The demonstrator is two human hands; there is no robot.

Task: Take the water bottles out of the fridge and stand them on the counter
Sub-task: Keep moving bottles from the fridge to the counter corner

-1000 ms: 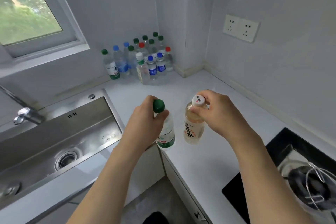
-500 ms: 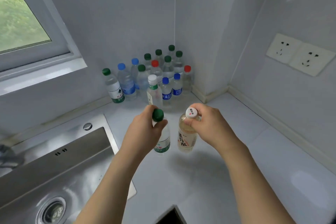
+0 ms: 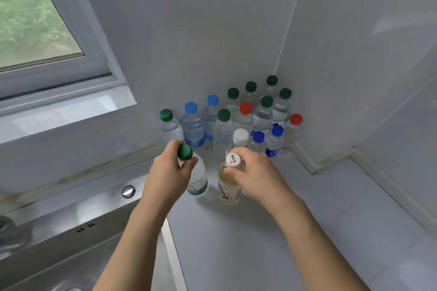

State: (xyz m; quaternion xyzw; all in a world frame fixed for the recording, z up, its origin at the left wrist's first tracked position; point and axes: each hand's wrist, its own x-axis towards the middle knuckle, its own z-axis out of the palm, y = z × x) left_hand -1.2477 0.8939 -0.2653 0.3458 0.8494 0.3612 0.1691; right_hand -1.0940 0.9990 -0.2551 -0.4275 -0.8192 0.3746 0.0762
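Head view, left hand: fingers curled around neck of green-capped bottle.
Right hand: fingers pinching white-capped bottle at neck.

Bottle cluster blocking corner; bare counter rightward.

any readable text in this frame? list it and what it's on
"凉开水": white cap of the pale bottle held by the right hand.
Large characters on that bottle's label: partly hidden, unreadable.
Green-cap bottle label in the left hand: blurred.
Corner bottles' labels: too small.
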